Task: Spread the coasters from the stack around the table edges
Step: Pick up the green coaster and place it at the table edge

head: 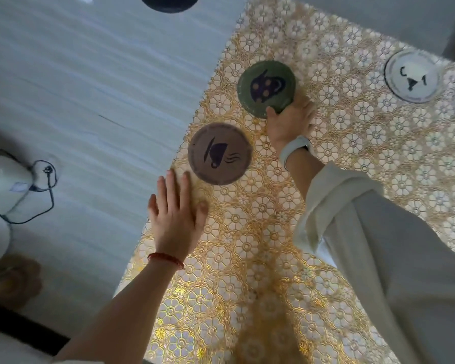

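Gripping green coaster [266,89] edge — right hand [289,122], left hand [175,219] flat.

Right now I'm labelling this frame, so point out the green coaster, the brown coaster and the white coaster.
green coaster [266,89]: head view, on its dark printed motif at centre.
brown coaster [220,154]: head view, on its cup print at centre.
white coaster [412,76]: head view, on its pale middle by the dark marks.

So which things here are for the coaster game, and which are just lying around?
For the job:
green coaster, held at its rim by the right hand
brown coaster, flat near the table edge
white coaster, farther along
left hand, flat on the flowered tablecloth

Just lying about:
white appliance with its cord on the floor
dark round thing at the top
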### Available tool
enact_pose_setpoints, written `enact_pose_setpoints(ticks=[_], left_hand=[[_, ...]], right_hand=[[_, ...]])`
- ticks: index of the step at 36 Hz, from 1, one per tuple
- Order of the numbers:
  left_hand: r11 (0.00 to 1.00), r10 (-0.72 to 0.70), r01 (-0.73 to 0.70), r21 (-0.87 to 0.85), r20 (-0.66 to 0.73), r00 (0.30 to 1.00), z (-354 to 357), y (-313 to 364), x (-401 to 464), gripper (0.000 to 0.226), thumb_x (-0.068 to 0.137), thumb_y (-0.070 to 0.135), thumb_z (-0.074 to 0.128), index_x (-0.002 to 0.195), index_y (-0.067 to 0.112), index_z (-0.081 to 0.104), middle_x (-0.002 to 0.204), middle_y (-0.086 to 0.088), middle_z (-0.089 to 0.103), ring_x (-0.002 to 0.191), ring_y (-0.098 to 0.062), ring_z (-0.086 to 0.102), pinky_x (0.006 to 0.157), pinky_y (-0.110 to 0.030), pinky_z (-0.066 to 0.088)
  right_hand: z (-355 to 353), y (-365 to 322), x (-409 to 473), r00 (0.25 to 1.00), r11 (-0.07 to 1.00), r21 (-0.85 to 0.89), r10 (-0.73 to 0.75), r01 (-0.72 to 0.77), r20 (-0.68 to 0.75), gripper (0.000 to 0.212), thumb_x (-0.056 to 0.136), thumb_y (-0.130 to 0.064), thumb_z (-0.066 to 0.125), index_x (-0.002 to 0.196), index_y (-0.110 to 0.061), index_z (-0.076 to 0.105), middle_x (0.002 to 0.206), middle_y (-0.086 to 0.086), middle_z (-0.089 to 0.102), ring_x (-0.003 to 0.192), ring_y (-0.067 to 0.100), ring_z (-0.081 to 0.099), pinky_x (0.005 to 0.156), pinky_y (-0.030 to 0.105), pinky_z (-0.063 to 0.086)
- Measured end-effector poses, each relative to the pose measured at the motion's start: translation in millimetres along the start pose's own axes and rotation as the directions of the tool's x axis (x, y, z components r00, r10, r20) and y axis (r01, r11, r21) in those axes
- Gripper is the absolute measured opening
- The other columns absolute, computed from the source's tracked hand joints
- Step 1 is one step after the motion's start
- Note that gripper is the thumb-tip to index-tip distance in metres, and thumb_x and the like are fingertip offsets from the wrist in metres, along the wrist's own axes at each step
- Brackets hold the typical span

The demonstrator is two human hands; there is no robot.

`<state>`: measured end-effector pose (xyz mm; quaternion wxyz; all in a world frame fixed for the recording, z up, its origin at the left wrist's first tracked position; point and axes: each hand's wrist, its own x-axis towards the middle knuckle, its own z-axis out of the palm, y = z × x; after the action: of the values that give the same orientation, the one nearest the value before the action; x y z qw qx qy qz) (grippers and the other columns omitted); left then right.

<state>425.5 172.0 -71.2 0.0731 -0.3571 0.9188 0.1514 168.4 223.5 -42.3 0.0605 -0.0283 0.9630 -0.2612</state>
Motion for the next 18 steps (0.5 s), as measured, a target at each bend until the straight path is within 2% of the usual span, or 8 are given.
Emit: enact_pose_setpoints(ticks=[4,6,8,11,12,15,18], left_hand=[[1.000,0.008,-0.008,-0.002,0.029,1.000,0,-3,10,0.063,0.090,0.051,0.018,0.144,0.018,0.010,0.154,-0.014,0.015,0.141,-0.033,0.014,0.108,-0.056,0.023],[1.000,0.013,-0.012,-0.013,0.058,0.998,-2,-5,11,0.063,0.090,0.052,0.019,0.144,0.020,0.007,0.155,-0.013,0.011,0.142,-0.031,0.011,0.109,-0.058,0.021],[0.999,0.033,-0.030,-0.031,0.081,0.996,-9,-5,8,0.063,0.092,0.052,0.021,0.144,0.020,0.006,0.155,-0.012,0.008,0.143,-0.031,0.008,0.110,-0.059,0.017],[0.996,0.039,-0.031,-0.083,0.103,0.994,-19,-1,6,0.062,0.092,0.046,0.033,0.143,0.020,0.010,0.155,-0.013,0.008,0.142,-0.032,0.009,0.109,-0.063,0.015],[0.995,0.035,-0.026,-0.094,0.100,0.994,-22,1,3,0.063,0.091,0.042,0.038,0.143,0.020,0.012,0.155,-0.014,0.010,0.142,-0.033,0.011,0.109,-0.064,0.016],[0.992,0.038,-0.029,-0.123,0.071,0.997,-23,6,-24,0.064,0.088,0.029,0.046,0.143,0.020,0.015,0.154,-0.014,0.013,0.142,-0.033,0.011,0.110,-0.064,0.014],[0.988,0.062,-0.049,-0.147,0.082,0.995,-17,15,-70,0.064,0.088,0.026,0.045,0.143,0.021,0.014,0.156,-0.011,0.009,0.143,-0.031,0.006,0.112,-0.064,0.008]], right_hand=[[0,0,-7,0.999,0.959,0.282,-0.042,0.043,-0.009,0.033,0.081,-0.009,0.050,0.111,-0.004,0.039,0.106,0.018,0.063,0.097,0.036,0.058,0.086,0.047,0.046],[-8,2,-21,1.000,0.894,0.448,-0.023,0.020,0.001,0.026,0.084,-0.003,0.043,0.109,-0.003,0.038,0.099,0.015,0.063,0.087,0.032,0.058,0.076,0.041,0.049],[-25,10,-42,1.000,0.840,0.543,0.021,-0.005,-0.024,0.024,0.086,0.002,0.038,0.109,-0.002,0.038,0.089,0.007,0.059,0.082,0.025,0.055,0.072,0.035,0.048],[-49,33,-76,0.996,0.812,0.583,0.080,-0.036,-0.049,0.027,0.087,0.006,0.034,0.113,-0.002,0.037,0.081,-0.012,0.048,0.083,0.019,0.053,0.072,0.029,0.049],[-57,44,-90,0.994,0.813,0.580,0.102,-0.055,-0.050,0.029,0.087,0.006,0.032,0.115,-0.001,0.038,0.082,-0.014,0.047,0.083,0.018,0.052,0.071,0.026,0.048],[-80,82,-137,0.986,0.809,0.574,0.164,-0.127,-0.014,0.034,0.087,0.006,0.031,0.119,-0.003,0.038,0.099,0.002,0.049,0.091,0.018,0.049,0.078,0.027,0.045],[-99,128,-178,0.982,0.834,0.519,0.177,-0.187,0.069,0.034,0.088,0.004,0.032,0.118,-0.007,0.042,0.102,0.005,0.049,0.096,0.021,0.049,0.085,0.039,0.049]])
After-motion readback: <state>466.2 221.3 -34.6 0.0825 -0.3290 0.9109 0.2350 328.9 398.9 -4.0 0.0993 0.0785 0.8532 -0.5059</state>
